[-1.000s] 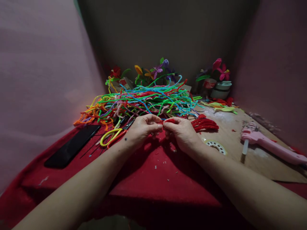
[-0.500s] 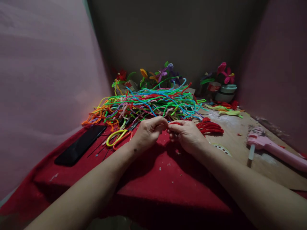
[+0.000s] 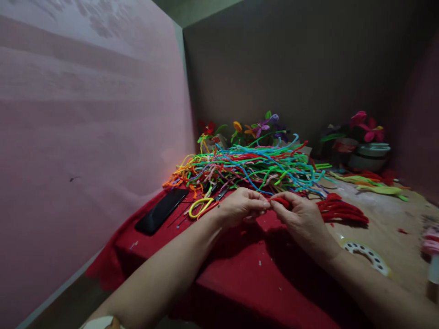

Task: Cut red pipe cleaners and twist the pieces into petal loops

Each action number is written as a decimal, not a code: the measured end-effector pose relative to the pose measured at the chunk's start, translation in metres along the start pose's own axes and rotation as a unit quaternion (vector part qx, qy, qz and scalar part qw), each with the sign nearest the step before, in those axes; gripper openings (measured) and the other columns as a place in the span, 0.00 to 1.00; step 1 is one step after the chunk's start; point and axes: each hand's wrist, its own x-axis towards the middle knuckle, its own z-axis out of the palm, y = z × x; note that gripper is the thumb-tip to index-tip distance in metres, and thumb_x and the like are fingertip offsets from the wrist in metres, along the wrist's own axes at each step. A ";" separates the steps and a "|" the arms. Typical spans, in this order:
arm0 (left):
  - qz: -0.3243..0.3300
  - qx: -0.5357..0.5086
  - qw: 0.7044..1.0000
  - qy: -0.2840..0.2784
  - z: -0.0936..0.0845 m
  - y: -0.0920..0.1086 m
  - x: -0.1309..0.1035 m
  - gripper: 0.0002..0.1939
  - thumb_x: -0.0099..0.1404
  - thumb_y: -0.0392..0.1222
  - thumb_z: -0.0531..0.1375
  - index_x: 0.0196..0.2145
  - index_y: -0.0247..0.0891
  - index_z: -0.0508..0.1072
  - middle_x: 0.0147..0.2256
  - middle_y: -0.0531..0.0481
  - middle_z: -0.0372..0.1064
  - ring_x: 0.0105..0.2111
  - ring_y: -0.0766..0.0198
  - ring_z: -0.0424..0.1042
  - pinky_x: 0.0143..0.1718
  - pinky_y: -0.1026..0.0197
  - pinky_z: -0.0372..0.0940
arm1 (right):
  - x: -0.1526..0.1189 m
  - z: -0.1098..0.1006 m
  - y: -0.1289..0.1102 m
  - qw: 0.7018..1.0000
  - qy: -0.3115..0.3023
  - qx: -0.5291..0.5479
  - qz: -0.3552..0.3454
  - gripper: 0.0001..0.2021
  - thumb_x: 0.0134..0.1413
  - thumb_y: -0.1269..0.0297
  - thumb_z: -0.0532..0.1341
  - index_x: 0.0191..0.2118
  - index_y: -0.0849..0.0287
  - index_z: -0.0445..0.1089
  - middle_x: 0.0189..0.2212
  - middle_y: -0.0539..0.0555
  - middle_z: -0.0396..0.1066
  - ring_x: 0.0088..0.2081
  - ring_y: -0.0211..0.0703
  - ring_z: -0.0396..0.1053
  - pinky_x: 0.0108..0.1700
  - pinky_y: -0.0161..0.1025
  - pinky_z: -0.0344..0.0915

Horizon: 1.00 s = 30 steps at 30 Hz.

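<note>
- Right at the grip, a small red fuzzy piece (image 3: 282, 202) sits pinched under the fingertips of the right hand (image 3: 305, 219), thumb and forefinger closed on it.
- Meeting it, the left hand (image 3: 242, 205) has its thumb and fingers pressed together; I can't tell whether they have caught the piece's end.
- Half a second ago that left hand was curled over; now it has rolled back into a pinch, and more red shows at the right fingers. The piece hasn't been put down, so I'd judge the handling unfinished.
- Just right of the grip lies a bundle of red strips (image 3: 343, 212), with a white ring with holes (image 3: 374, 259) nearer the wearer.
- Left of the grip are the scissors (image 3: 216, 201), then a black phone (image 3: 161, 211).
- Beyond the grip spreads a heap of coloured stems (image 3: 254, 164), fuzzy flowers (image 3: 261, 129) behind it.
- The wearer's view has swung left, pushing the pink glue gun (image 3: 430, 242), far right of the grip, to the edge.
</note>
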 end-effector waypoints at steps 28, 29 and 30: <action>-0.151 -0.251 0.954 -0.064 -0.008 -0.011 0.014 0.18 0.55 0.53 0.58 0.25 0.32 0.69 0.18 0.52 0.61 0.14 0.74 0.56 0.12 0.70 0.49 | 0.006 -0.002 -0.003 0.976 -0.038 0.193 0.092 0.05 0.41 0.68 0.57 0.23 0.63 0.68 0.15 0.47 0.63 0.17 0.30 0.56 0.20 0.30 0.52; -0.149 -0.255 0.951 -0.086 -0.007 -0.011 0.014 0.17 0.56 0.52 0.58 0.25 0.32 0.69 0.17 0.54 0.59 0.13 0.74 0.54 0.12 0.70 0.48 | 0.006 -0.002 -0.002 0.979 -0.039 0.180 0.087 0.05 0.41 0.68 0.56 0.23 0.63 0.68 0.15 0.47 0.64 0.17 0.30 0.56 0.21 0.30 0.53; -0.145 -0.252 0.952 -0.094 -0.006 -0.011 0.013 0.15 0.56 0.50 0.58 0.24 0.33 0.68 0.16 0.55 0.58 0.13 0.75 0.52 0.12 0.70 0.48 | 0.006 -0.002 -0.002 0.981 -0.037 0.170 0.083 0.05 0.41 0.68 0.56 0.23 0.63 0.68 0.15 0.47 0.64 0.18 0.30 0.56 0.21 0.30 0.53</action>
